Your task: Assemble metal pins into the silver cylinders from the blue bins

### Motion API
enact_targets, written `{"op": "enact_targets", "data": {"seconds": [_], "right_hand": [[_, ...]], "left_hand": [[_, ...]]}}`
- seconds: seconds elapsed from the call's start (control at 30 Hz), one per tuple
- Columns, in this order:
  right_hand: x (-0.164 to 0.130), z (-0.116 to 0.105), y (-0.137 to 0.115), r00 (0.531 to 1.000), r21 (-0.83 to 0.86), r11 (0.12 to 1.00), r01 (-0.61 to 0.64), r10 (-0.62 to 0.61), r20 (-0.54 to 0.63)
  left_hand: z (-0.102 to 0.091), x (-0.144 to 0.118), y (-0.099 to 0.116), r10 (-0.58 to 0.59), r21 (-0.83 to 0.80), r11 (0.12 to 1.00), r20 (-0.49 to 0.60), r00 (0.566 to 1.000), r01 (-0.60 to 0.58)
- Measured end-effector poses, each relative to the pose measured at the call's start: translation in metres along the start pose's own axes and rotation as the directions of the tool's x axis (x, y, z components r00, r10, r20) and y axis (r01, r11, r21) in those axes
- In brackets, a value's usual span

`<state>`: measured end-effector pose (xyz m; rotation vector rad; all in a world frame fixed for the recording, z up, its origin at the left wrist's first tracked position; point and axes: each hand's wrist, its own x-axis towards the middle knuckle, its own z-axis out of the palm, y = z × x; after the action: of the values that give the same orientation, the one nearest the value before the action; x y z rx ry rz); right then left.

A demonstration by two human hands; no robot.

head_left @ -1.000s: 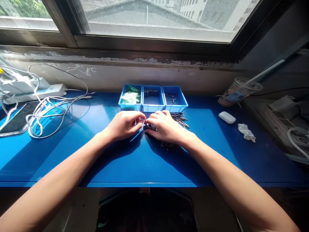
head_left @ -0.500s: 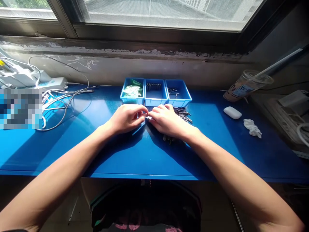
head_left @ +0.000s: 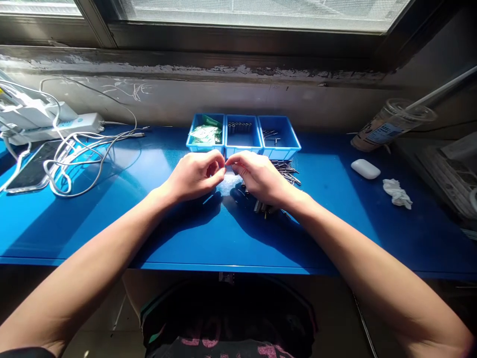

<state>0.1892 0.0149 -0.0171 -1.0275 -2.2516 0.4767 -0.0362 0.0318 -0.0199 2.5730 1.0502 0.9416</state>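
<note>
My left hand (head_left: 197,174) and my right hand (head_left: 259,176) meet fingertip to fingertip above the middle of the blue table. Both are closed in a pinch. Whatever lies between the fingertips is too small or hidden to name. A pale patch shows just under the right fingers; I cannot tell whether it is an object or glare. Beside and partly beneath the right hand lie dark thin metal rods (head_left: 288,173) and several short metal cylinders (head_left: 263,206). Directly beyond the hands, three joined blue bins (head_left: 244,149) stand in a row.
Green-and-white packets (head_left: 206,134) fill the left bin, small metal sleeves (head_left: 240,127) the middle, a few thin rods (head_left: 271,135) the right. Cables (head_left: 85,154), a phone (head_left: 35,166) and a power strip (head_left: 84,123) lie left. Rightward are a cup (head_left: 387,129), white case (head_left: 365,169) and crumpled tissue (head_left: 397,194).
The right hand's fingers have drawn back and curled, uncovering more of the metal cylinders under it. Both hands stay pinched together. The whole view has shifted slightly.
</note>
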Motion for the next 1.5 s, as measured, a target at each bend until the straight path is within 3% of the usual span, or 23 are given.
{"op": "enact_targets", "data": {"seconds": [0.1,0.2,0.43,0.67,1.07,1.17,1.33,1.5], "right_hand": [[0.002,-0.003,-0.005,0.986,0.174,0.984,0.030,-0.001,-0.164],[0.001,-0.005,-0.010,0.969,0.192,0.980,0.055,-0.006,-0.246],[0.000,0.001,-0.011,0.963,0.224,0.970,0.098,-0.035,-0.269],[0.001,-0.003,-0.013,0.968,0.322,0.944,0.071,0.012,-0.250],[0.001,-0.004,-0.016,0.945,0.326,0.943,0.075,0.037,-0.325],[0.001,-0.014,-0.017,0.926,0.303,0.952,0.037,0.082,-0.369],[0.014,-0.052,-0.002,0.875,0.224,0.974,0.009,0.101,-0.473],[0.054,-0.071,0.033,0.930,-0.023,0.970,-0.242,0.225,-0.290]], "left_hand": [[-0.001,0.000,0.002,0.039,-0.019,0.999,0.011,0.999,-0.038],[0.000,0.001,0.003,0.101,-0.030,0.994,0.003,0.995,-0.101],[0.004,0.000,0.000,0.205,0.039,0.979,-0.084,0.975,-0.202],[0.003,0.000,0.003,0.223,0.033,0.975,-0.121,0.967,-0.220],[0.001,0.000,0.006,0.227,0.044,0.974,-0.176,0.958,-0.222],[0.001,0.000,0.005,0.220,0.051,0.976,-0.194,0.956,-0.214],[0.001,0.000,0.007,0.206,0.025,0.979,-0.152,0.967,-0.204],[0.002,0.000,0.007,0.213,0.023,0.977,-0.114,0.970,-0.212]]}}
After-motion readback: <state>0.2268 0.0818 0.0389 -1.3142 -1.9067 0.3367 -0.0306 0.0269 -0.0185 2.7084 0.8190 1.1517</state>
